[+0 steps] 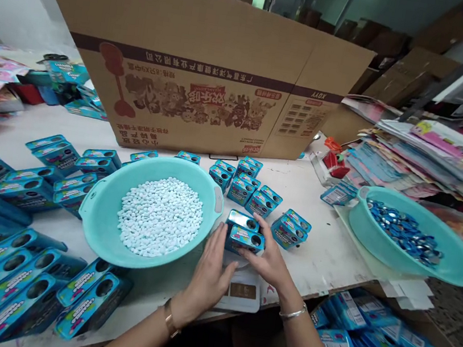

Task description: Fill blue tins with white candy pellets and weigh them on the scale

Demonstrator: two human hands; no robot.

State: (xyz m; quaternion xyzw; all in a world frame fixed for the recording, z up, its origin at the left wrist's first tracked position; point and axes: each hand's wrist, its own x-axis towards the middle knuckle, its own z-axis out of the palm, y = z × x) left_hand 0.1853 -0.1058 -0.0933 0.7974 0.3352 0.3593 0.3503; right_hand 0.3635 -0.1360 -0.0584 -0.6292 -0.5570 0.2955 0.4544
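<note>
Two small blue candy tins (247, 239) with printed fronts stand side by side over a white digital scale (244, 291). My right hand (268, 254) is closed around their right side, thumb and fingers on the tins. On their left, my left hand (212, 268) has its fingers stretched out with the thumb apart, the fingertips against or very close to the tins. Just left of my hands is a turquoise basin (96, 229) holding a heap of pale blue candy pieces (160, 216). More blue tins (264, 201) stand in groups behind and right of my hands.
Many blue tins (24, 265) with dark round openings fill the left side. A large cardboard box (216, 39) stands behind the basin. At right, another turquoise basin (387, 256) holds shiny blue pieces, near stacked printed sheets (427, 161). Blue packages (376, 337) lie below the table edge.
</note>
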